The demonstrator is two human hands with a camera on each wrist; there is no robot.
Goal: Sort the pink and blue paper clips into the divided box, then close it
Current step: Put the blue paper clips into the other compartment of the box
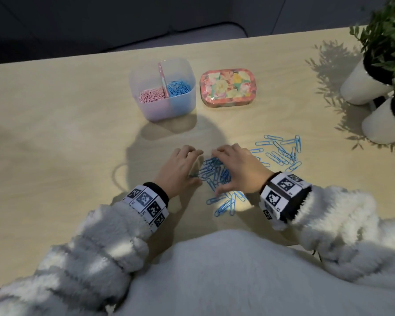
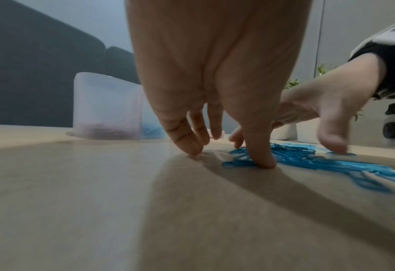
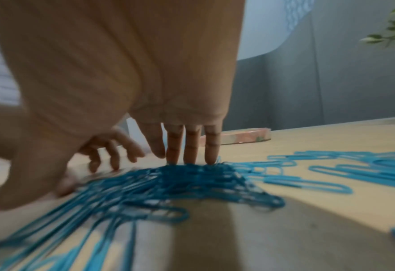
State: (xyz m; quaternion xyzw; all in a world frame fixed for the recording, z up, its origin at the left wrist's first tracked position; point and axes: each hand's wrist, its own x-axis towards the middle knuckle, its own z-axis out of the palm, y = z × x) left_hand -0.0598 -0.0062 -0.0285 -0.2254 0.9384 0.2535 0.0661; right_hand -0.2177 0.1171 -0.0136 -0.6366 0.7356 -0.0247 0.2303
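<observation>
Both hands corral the loose blue clips low in the frame.

The left hand (image 1: 180, 169) and right hand (image 1: 237, 169) bracket a heap of blue paper clips (image 1: 214, 174) on the worktop (image 1: 66, 144), fingers (image 3: 193, 144) spread and pressing down, pinching nothing. More clips trail right of the right hand, so that hand is nearer them. The divided box (image 1: 162, 90) stands open beyond the heap, toward upper centre, nearer the left hand; its floral lid (image 1: 226, 87) lies just right.
</observation>
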